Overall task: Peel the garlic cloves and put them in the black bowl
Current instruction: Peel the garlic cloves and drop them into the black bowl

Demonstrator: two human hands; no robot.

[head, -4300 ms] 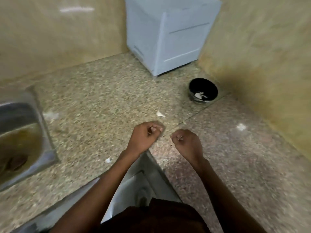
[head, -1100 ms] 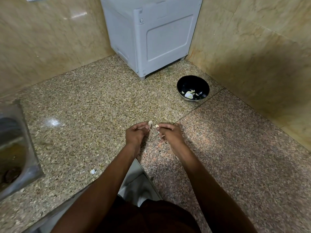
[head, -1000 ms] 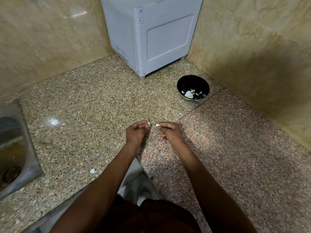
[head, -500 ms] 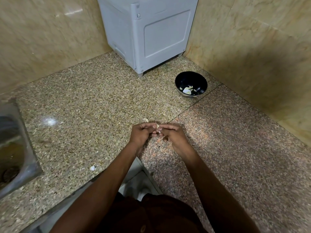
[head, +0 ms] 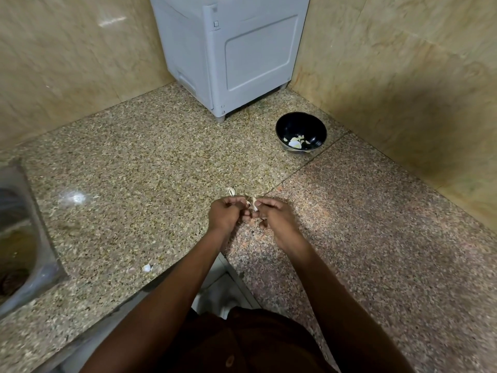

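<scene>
No readable text, labels, brand names or numbers anywhere. The grey appliance [head: 236, 52] in the corner bears a small square mark near its door edge, too small to read.

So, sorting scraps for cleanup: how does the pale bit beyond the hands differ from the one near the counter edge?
The far scrap lies just beyond the left hand, curled; the near scrap lies by the counter's front edge, flatter and whiter. Both are small, pale and loose on the granite.
</scene>
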